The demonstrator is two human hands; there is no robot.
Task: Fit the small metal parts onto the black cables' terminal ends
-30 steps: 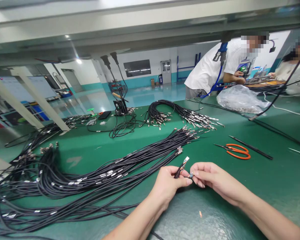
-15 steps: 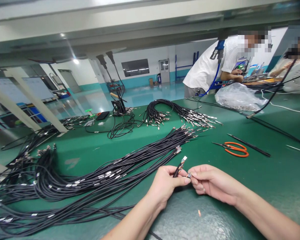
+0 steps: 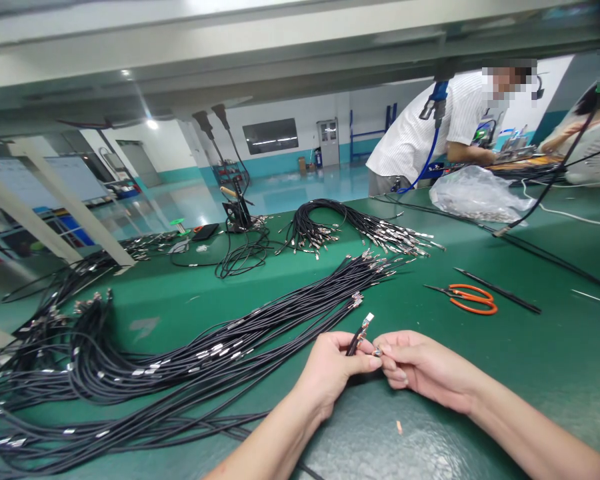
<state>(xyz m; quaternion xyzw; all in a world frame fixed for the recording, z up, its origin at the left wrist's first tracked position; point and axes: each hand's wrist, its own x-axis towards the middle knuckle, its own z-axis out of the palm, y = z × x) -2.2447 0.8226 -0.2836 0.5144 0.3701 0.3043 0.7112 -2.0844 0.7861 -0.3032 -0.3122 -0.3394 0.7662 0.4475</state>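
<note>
Head view, clock face centred on the meeting fingertips. The left hand (image 3: 330,370), coming in from 7 o'clock, has thumb and fingers closed on a black cable (image 3: 353,345), whose silvery tip (image 3: 369,318) points toward 12 o'clock; the grip presumably steadies the piece. The right hand (image 3: 417,360), from 4 o'clock, has thumb and forefinger pinched on a small bared end (image 3: 377,352) at the centre, the other fingers curled beneath. Such a fingertip pinch suits so fine a part; its detail is too small to tell. Both hands are raised just over the green table (image 3: 555,373), probably for free finger movement.

A long cable bundle (image 3: 280,313) sweeps from 9 to 12 o'clock, its tips gathered together, apparently so as to stay within reach. A bent bundle (image 3: 330,205) lies beyond, toward 11. At 2 o'clock lie scissors (image 3: 473,311), orange handles turned rightward, perhaps for the right hand, and a dark rod (image 3: 497,291) just beyond. A small scrap (image 3: 399,427) rests at 5. A co-worker (image 3: 420,133) bends forward at 1 o'clock, beyond a clear bag (image 3: 473,190).
</note>
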